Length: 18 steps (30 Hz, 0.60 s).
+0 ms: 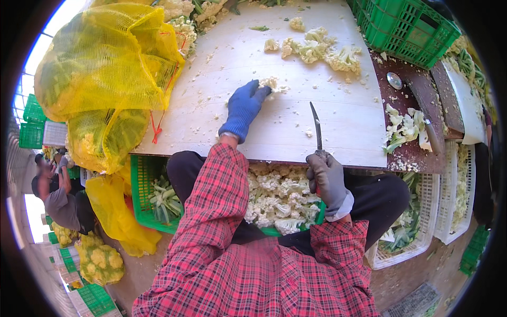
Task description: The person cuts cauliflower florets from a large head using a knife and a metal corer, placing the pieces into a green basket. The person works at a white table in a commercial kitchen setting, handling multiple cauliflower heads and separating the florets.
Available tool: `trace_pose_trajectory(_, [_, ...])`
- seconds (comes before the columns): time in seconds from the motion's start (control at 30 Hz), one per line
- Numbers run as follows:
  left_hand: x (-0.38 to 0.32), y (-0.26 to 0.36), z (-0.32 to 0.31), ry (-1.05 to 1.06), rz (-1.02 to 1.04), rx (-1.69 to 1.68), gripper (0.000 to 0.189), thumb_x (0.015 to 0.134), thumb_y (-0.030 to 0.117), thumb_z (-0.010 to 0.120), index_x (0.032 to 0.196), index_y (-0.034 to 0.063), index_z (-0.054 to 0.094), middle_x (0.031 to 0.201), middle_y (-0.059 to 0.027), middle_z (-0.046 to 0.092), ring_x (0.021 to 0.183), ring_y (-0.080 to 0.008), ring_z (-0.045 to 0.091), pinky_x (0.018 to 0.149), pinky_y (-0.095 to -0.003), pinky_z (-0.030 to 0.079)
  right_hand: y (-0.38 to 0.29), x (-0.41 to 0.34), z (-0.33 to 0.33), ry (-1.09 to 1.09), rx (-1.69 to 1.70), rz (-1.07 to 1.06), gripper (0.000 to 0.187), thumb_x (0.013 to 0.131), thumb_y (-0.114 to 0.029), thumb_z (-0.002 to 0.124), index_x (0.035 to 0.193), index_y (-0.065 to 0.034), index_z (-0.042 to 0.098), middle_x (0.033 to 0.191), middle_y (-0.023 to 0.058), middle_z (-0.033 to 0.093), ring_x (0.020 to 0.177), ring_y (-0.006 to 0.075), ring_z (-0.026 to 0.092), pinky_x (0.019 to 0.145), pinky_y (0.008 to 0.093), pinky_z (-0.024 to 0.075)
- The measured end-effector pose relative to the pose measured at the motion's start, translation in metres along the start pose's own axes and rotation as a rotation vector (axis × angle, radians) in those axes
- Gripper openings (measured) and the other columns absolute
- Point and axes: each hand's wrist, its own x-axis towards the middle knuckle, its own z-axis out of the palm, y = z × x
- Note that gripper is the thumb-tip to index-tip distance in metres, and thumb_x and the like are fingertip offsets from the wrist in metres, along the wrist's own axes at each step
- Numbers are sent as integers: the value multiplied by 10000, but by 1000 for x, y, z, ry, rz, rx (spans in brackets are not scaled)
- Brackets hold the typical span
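My left hand (244, 109), in a blue knit glove, is over the white board (222, 75) with its thumb and fingers around the near side of a small cauliflower floret (271, 84). My right hand (328, 178), in a grey glove, grips a knife (317, 125) at the board's near edge. The knife's dark, slightly curved blade points away from me. Farther up the board lie several cut cauliflower florets (313, 49), with small crumbs scattered around. Below the edge, between my knees, a green crate is filled with cauliflower florets (277, 198).
Yellow mesh sacks (107, 59) of cauliflower crowd the left side. A green crate (408, 31) stands at the far right. Trimmed stems (406, 126) and another knife (431, 134) lie right of the board. A white crate (425, 233) holds leaves. A person (65, 202) sits at left.
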Motion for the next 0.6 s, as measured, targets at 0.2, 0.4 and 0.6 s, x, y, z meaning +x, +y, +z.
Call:
trace_pose_trajectory(0.2, [-56, 29, 0, -151, -36, -491, 397, 935, 150, 635, 1274, -43, 560, 1122, -135, 680, 1036, -168, 647, 887, -281, 510, -5, 8, 22, 16, 81, -116, 346, 880, -262, 717, 1060, -1, 579, 675, 0, 545, 482, 51, 449, 422, 220, 356])
trace_pose_trajectory(0.4, [-100, 70, -3, -319, -39, -698, 368, 919, 117, 650, 1253, -15, 568, 1073, -60, 657, 984, -131, 618, 872, -258, 503, -42, 27, 29, 41, 51, -306, 389, 862, -263, 734, 1081, 16, 573, 731, 21, 572, 501, 67, 476, 434, 238, 398])
trace_pose_trajectory(0.6, [-134, 48, -15, -511, -222, -1247, 398, 1006, 287, 557, 1284, 2, 544, 1138, -97, 646, 974, -198, 657, 878, -359, 552, -13, 19, 5, -209, 507, -111, 267, 937, -254, 634, 1007, 2, 601, 696, 23, 543, 510, 51, 446, 424, 216, 361])
